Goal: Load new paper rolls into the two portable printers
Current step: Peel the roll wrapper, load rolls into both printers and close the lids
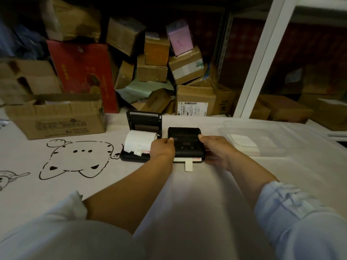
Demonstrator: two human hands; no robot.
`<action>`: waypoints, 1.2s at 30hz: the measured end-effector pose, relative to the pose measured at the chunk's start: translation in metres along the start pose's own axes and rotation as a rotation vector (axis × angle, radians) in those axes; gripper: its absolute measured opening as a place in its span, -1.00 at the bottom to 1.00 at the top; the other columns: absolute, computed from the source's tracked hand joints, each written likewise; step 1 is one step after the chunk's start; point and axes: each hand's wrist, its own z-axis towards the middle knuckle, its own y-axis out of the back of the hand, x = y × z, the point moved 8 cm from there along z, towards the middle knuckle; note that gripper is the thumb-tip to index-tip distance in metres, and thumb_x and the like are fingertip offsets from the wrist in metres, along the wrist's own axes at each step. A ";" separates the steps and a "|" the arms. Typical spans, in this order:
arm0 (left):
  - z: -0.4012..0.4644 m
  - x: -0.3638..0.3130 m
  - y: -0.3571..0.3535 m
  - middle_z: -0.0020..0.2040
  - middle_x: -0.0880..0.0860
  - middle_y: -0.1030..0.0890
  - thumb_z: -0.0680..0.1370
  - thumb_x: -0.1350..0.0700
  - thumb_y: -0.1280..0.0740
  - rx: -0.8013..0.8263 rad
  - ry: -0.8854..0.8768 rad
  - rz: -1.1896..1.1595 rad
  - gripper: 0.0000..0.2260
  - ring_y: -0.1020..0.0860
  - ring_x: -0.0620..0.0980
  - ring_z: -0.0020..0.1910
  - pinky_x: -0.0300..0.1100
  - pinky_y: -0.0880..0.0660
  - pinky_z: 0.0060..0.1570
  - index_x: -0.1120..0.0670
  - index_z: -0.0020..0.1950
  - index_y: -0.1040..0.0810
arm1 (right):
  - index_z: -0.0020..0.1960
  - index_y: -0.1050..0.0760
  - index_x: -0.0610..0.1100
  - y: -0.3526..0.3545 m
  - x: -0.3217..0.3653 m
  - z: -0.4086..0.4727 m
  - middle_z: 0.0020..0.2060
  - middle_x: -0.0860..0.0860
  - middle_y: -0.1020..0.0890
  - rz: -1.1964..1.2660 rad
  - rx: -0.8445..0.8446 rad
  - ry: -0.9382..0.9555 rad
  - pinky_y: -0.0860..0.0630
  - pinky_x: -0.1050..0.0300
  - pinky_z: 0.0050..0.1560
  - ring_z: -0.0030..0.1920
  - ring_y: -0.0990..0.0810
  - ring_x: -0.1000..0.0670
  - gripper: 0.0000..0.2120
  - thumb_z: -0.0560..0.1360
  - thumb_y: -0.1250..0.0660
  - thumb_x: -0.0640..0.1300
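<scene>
Two black portable printers stand side by side on the table. The left printer [139,145] has its lid [144,120] raised, and a white paper roll [139,140] lies in its bay with a loose end at the front. The right printer [185,143] has its lid down, with paper at its front edge and a small paper tab [188,166] sticking out toward me. My left hand [163,150] grips this printer's left side. My right hand [216,150] grips its right side, thumb on the top corner.
An open cardboard box [56,117] sits at the left of the table. A clear plastic tray [262,137] holding white paper lies to the right. Stacked cartons [159,72] and a white shelf post [262,57] rise behind the table. The tablecloth [75,160] bears a cartoon drawing.
</scene>
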 end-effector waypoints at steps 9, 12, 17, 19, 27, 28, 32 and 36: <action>-0.001 -0.003 0.006 0.30 0.17 -0.49 0.54 0.25 -0.33 0.039 0.060 -0.092 -0.63 -0.51 0.17 0.21 0.07 -0.51 0.20 0.10 0.34 -0.47 | 0.38 -0.42 -0.10 -0.011 0.004 -0.002 0.07 -0.07 -0.59 0.056 -0.037 0.103 -0.53 0.05 0.09 -0.07 -0.54 -0.01 -0.64 0.60 -0.24 -0.12; 0.002 -0.001 0.008 0.29 0.17 -0.51 0.52 0.24 -0.35 0.047 0.073 -0.113 -0.62 -0.53 0.17 0.19 0.08 -0.51 0.19 0.09 0.33 -0.47 | 0.40 -0.41 -0.08 -0.011 0.005 0.002 0.19 -0.09 -0.58 0.012 -0.075 0.146 -0.55 0.00 0.17 0.02 -0.56 -0.04 -0.61 0.58 -0.28 -0.15; 0.000 -0.002 0.004 0.34 0.16 -0.47 0.58 0.19 -0.27 0.041 -0.006 -0.034 -0.64 -0.47 0.16 0.28 0.01 -0.44 0.29 0.11 0.39 -0.41 | 0.36 -0.44 -0.11 -0.011 0.006 0.003 0.16 -0.09 -0.60 -0.070 -0.113 0.193 -0.52 0.14 0.03 -0.03 -0.53 -0.01 -0.62 0.57 -0.28 -0.05; -0.001 -0.004 0.002 0.34 0.16 -0.47 0.60 0.16 -0.23 0.034 -0.044 -0.009 -0.65 -0.44 0.15 0.30 -0.04 -0.40 0.32 0.14 0.39 -0.40 | 0.30 -0.50 -0.14 -0.008 0.007 0.005 0.08 -0.08 -0.60 -0.106 -0.141 0.208 -0.45 0.18 -0.04 -0.08 -0.49 0.01 -0.65 0.59 -0.25 -0.01; 0.001 -0.004 -0.001 0.30 0.16 -0.50 0.59 0.11 -0.25 0.024 -0.053 0.020 -0.65 -0.45 0.13 0.28 -0.04 -0.38 0.29 0.17 0.36 -0.42 | -0.02 -0.58 -0.19 -0.009 -0.002 0.015 -0.12 -0.09 -0.61 -0.074 -0.173 0.135 -0.46 0.13 -0.08 -0.24 -0.52 0.01 -0.70 0.52 -0.34 0.06; 0.002 -0.004 -0.001 0.32 0.16 -0.49 0.59 0.12 -0.26 0.024 -0.050 0.021 -0.64 -0.45 0.14 0.29 -0.04 -0.37 0.30 0.16 0.38 -0.41 | 0.00 -0.57 -0.17 -0.009 -0.003 0.015 -0.13 -0.07 -0.59 -0.061 -0.171 0.132 -0.45 0.13 -0.07 -0.23 -0.52 0.01 -0.73 0.52 -0.34 0.05; 0.000 -0.003 0.003 0.34 0.15 -0.47 0.58 0.14 -0.28 0.005 -0.060 0.024 -0.61 -0.44 0.13 0.31 -0.08 -0.37 0.30 0.16 0.40 -0.39 | 0.07 -0.60 -0.18 -0.010 -0.006 0.012 -0.14 -0.05 -0.60 -0.014 -0.167 0.142 -0.43 0.15 -0.05 -0.19 -0.54 0.01 -0.71 0.52 -0.35 0.03; -0.001 -0.001 -0.003 0.30 0.15 -0.50 0.57 0.13 -0.29 0.011 -0.070 -0.011 -0.63 -0.47 0.12 0.26 -0.09 -0.40 0.25 0.16 0.37 -0.42 | 0.09 -0.60 -0.18 -0.011 -0.006 0.010 -0.16 -0.05 -0.59 0.029 -0.156 0.140 -0.42 0.24 -0.22 -0.28 -0.50 0.09 -0.70 0.50 -0.37 0.03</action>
